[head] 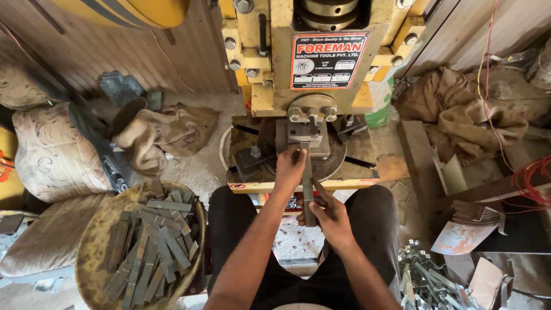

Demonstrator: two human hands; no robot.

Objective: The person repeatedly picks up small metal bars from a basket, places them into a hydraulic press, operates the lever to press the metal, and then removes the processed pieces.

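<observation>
Between both hands, the metal strip [309, 189] enters the press die [308, 133]; left hand [290, 166] fingers pinch its front end, right hand [330, 215] fingers grip the rear; many blank strips [150, 247] wait in the basket [94, 252].

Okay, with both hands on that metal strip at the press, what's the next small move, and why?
Probably slide the metal strip a little further under the press die. Its far end already sits at the die, the left hand steadies it there, and the right hand grips its near end, placed to push.
</observation>
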